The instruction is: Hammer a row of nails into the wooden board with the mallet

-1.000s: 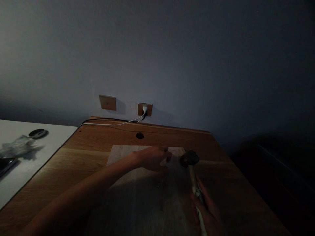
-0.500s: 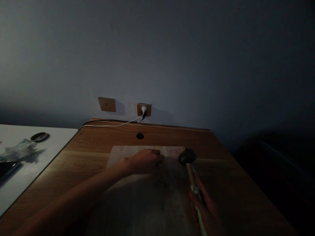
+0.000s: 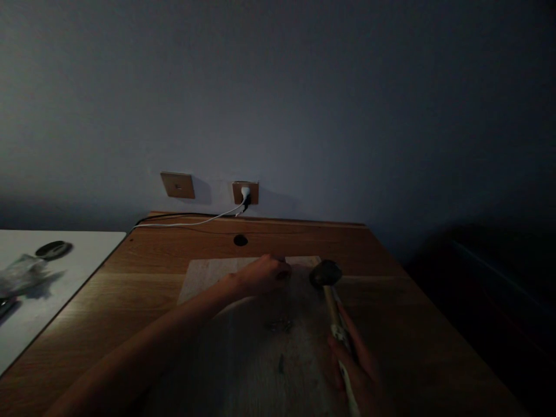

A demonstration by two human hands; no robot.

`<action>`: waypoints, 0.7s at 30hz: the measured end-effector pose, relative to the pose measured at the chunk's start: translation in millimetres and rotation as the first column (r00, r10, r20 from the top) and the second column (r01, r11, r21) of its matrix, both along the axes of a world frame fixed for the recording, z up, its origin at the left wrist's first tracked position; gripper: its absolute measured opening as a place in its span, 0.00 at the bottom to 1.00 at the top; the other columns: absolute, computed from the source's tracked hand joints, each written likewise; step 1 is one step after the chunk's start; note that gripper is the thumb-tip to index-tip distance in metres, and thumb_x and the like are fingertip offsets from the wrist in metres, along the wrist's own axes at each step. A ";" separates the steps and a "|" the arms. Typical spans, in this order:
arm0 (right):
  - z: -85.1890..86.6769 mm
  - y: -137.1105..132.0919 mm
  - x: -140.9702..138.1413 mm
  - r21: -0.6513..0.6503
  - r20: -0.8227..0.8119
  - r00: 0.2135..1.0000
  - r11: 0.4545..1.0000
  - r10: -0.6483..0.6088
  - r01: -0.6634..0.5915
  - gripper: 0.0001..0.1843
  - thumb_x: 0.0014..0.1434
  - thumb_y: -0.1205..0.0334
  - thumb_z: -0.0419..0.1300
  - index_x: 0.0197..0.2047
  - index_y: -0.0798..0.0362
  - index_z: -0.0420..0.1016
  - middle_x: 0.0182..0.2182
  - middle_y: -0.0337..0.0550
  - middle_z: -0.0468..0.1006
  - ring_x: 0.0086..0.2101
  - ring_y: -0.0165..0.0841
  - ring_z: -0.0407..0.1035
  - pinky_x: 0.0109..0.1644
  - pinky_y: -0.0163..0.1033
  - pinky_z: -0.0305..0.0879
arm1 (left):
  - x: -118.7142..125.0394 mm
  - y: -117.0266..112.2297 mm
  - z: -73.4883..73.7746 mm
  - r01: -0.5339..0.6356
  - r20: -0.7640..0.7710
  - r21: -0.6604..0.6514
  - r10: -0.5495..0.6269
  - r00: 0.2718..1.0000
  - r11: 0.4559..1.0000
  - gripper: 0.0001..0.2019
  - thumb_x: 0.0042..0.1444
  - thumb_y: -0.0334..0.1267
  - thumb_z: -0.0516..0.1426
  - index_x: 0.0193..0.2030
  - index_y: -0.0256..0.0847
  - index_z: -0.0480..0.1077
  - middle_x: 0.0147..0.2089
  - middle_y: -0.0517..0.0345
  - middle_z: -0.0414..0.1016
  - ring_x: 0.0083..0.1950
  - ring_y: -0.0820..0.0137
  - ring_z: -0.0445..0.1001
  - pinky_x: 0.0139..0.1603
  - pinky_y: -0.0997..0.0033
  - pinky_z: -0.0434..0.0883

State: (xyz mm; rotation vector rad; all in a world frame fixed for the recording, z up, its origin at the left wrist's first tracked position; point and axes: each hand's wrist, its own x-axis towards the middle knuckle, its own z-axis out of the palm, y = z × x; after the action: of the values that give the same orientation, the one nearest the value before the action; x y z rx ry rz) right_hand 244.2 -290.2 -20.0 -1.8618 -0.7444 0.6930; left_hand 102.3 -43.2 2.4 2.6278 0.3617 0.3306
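My right hand (image 3: 358,362) is wrapped round the pale handle of a mallet (image 3: 325,274), whose dark rounded head is raised above the right far corner of a worn board (image 3: 243,341). Over the far part of that board, my left hand (image 3: 264,273) has its fingers curled together. Whatever they pinch is hidden or too small to make out. Nearer me on the board lie several small shiny bits (image 3: 280,325) and a short dark piece (image 3: 281,364). Dim light blurs their details.
The board lies on a wooden table (image 3: 143,278) with a cable hole (image 3: 240,240). Cables (image 3: 186,223) run along its back edge to a wall socket (image 3: 245,193). On the white table (image 3: 91,249) at left are a dark round object (image 3: 54,250) and a crumpled clear bag (image 3: 24,275).
The view has shifted slightly, moving the scene left. My left hand has moved a little away from me and rightward over the board. My right hand keeps its grip on the mallet.
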 end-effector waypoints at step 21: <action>-3.8 3.6 1.5 0.104 0.030 0.999 0.995 -0.010 0.007 0.34 0.60 0.41 0.62 0.67 0.41 0.71 0.61 0.47 0.77 0.59 0.49 0.71 0.59 0.53 0.71 | 4.4 0.1 1.5 0.005 -0.100 0.222 0.018 0.995 0.975 0.06 0.63 0.29 0.58 0.41 0.37 0.77 0.43 0.50 0.77 0.40 0.65 0.77 0.41 0.69 0.73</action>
State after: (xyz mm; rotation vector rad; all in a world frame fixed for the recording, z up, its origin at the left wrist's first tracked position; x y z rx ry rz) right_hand 245.7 -286.6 -23.8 -1.7832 -0.7770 0.6101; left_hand 106.7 -43.1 3.9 2.8715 0.3866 0.2530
